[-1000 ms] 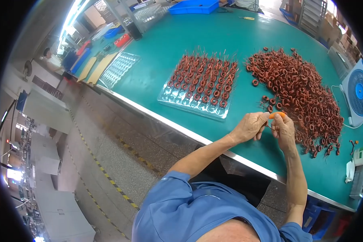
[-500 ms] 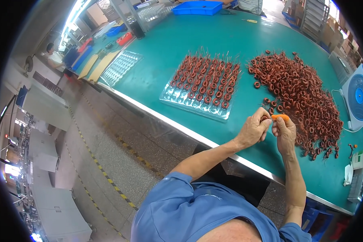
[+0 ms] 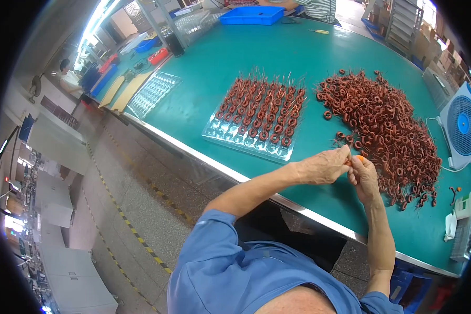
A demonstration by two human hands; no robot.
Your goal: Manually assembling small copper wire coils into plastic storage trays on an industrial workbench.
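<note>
In front of me, at the near edge of the coil pile, my two hands meet. My right hand [image 3: 366, 179] is closed round a small orange-handled tool [image 3: 359, 158]; its working end is hidden by the fingers. Pinched against it, my left hand [image 3: 325, 166] has its fingertips on a small wire-wound ring coil that they now almost wholly cover. A big heap of reddish-brown ring coils [image 3: 387, 123] with wire leads spreads to the right. On the left, a clear plastic tray [image 3: 214, 131] carries rows of such coils [image 3: 264, 107], leads pointing up; its nearest pockets hold none.
A blue fan [image 3: 462, 123] stands at the right edge, near a white tub [image 3: 464, 205] and a crumpled tissue [image 3: 450, 226]. Farther left lies another clear tray [image 3: 154, 93]. At the back are a blue bin [image 3: 252, 15], a yellow-handled tool [image 3: 319, 31] and a person in stripes [image 3: 319, 9].
My left hand has turned, its back now facing up and its wrist raised, and the fingers cover the coil. More of the orange handle is hidden. The view has shifted slightly.
</note>
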